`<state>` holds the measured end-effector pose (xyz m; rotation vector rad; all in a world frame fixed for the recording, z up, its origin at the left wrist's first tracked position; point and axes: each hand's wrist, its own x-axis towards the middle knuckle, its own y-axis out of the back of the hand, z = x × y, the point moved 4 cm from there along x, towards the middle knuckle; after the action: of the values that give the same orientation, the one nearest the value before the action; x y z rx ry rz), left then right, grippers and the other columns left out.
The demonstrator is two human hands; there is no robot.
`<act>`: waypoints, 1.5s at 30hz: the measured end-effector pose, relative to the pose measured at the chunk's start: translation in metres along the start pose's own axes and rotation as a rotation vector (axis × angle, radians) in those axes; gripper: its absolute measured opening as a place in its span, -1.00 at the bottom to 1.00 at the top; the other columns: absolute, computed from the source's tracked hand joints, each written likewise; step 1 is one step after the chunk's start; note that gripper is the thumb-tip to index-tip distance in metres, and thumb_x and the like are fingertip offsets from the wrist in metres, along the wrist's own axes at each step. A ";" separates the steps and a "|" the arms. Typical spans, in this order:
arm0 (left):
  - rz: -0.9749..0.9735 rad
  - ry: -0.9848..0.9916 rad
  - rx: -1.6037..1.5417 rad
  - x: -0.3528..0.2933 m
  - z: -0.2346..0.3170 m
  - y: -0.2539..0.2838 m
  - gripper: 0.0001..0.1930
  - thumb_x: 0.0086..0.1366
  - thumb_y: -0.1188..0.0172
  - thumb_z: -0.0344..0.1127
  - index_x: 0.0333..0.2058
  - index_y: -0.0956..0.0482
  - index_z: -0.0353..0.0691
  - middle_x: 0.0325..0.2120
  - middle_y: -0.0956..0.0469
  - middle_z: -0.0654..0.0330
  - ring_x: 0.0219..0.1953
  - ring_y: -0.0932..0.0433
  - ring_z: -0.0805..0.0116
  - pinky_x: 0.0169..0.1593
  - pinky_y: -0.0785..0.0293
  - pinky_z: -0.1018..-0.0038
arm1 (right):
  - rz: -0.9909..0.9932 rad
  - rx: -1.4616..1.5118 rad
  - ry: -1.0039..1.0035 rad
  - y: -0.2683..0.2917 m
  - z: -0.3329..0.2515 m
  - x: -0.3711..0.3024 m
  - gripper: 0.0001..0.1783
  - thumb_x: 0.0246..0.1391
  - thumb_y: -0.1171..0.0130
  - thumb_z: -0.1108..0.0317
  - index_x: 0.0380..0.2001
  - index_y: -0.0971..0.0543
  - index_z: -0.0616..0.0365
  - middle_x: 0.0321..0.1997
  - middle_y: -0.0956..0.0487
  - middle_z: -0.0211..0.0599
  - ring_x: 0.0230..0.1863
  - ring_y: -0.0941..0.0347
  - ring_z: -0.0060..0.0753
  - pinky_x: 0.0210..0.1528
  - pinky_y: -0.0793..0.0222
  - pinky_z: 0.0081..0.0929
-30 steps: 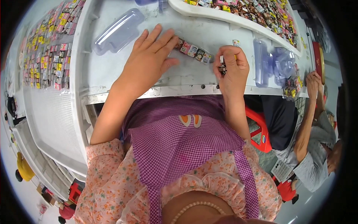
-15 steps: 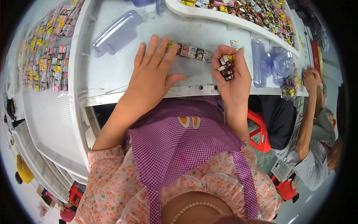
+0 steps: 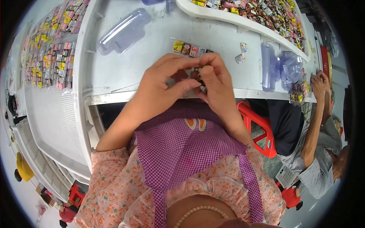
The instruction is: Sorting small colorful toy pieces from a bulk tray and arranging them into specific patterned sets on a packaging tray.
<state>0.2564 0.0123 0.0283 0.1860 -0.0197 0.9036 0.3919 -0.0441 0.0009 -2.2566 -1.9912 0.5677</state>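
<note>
My left hand [image 3: 161,81] and my right hand [image 3: 215,81] meet at the near edge of the white worktable [image 3: 125,72]. Together their fingers pinch a small stack of wrapped pieces [image 3: 198,75], mostly hidden between them. Just beyond the fingers a short row of colourful small packets [image 3: 188,48] lies on the table. Two loose pale packets [image 3: 241,52] sit to the right of the row.
A clear plastic tray [image 3: 123,31] lies at the far left of the table, more clear trays [image 3: 275,66] at the right. A long white bin [image 3: 251,15] of mixed packets runs along the back. Another person [image 3: 319,125] works at the right by a red stool [image 3: 260,127].
My left hand has lifted off the row of packets and come to the right hand. Both hands have drawn together toward the table's near edge around the small stack.
</note>
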 end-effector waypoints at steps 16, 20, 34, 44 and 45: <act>0.245 0.335 -0.387 0.003 -0.027 0.019 -0.81 0.26 -0.19 -0.43 -0.16 -0.57 -0.34 -0.40 -0.60 0.24 -0.40 -0.53 0.55 -0.28 -0.48 0.61 | -0.013 0.249 -0.180 -0.002 -0.007 0.004 -0.63 0.31 0.10 0.13 -0.04 -0.40 0.21 -0.37 -0.46 -0.31 -0.55 -0.33 -0.59 -0.73 -0.05 -0.75; 0.371 0.011 0.332 0.015 -0.017 0.034 -0.82 0.16 -0.26 -0.46 -0.25 -0.58 -0.36 -0.45 -0.58 0.19 -0.41 -0.55 0.42 -0.29 -0.48 0.58 | 0.195 -0.079 -0.025 0.012 -0.021 0.002 -0.76 0.27 -0.02 0.23 -0.12 -0.47 0.12 -0.39 -0.49 -0.44 -0.52 -0.31 -0.77 -0.67 -0.09 -0.83; 0.158 -0.442 1.051 0.020 -0.017 0.016 -0.68 -0.01 -0.24 -0.56 -0.20 -0.54 -0.28 -0.30 -0.48 0.14 -0.31 -0.47 0.17 -0.27 -0.47 0.36 | 0.534 -0.318 0.194 0.057 -0.035 -0.004 -0.84 0.22 -0.12 0.28 -0.18 -0.53 0.04 -0.40 -0.51 -0.55 -0.50 -0.29 -0.87 -0.60 -0.17 -0.88; -0.010 -0.235 0.843 0.028 -0.006 0.025 -0.75 0.08 -0.17 -0.57 -0.21 -0.57 -0.30 -0.13 -0.54 0.14 -0.22 -0.48 0.11 -0.16 -0.47 0.33 | 0.471 -0.303 0.183 0.053 -0.029 -0.002 -0.83 0.21 -0.13 0.29 -0.18 -0.53 0.09 -0.41 -0.51 -0.52 -0.53 -0.27 -0.87 -0.63 -0.13 -0.88; -0.007 -0.237 0.844 0.030 -0.006 0.028 -0.75 0.08 -0.17 -0.57 -0.21 -0.57 -0.30 -0.13 -0.54 0.14 -0.22 -0.48 0.11 -0.16 -0.47 0.33 | 0.469 -0.303 0.186 0.051 -0.030 -0.003 -0.83 0.21 -0.13 0.29 -0.18 -0.53 0.09 -0.41 -0.51 -0.52 -0.53 -0.27 -0.87 -0.63 -0.13 -0.88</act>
<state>0.2521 0.0535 0.0296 1.0771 0.1450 0.8340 0.4495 -0.0494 0.0141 -2.8593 -1.5487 0.0715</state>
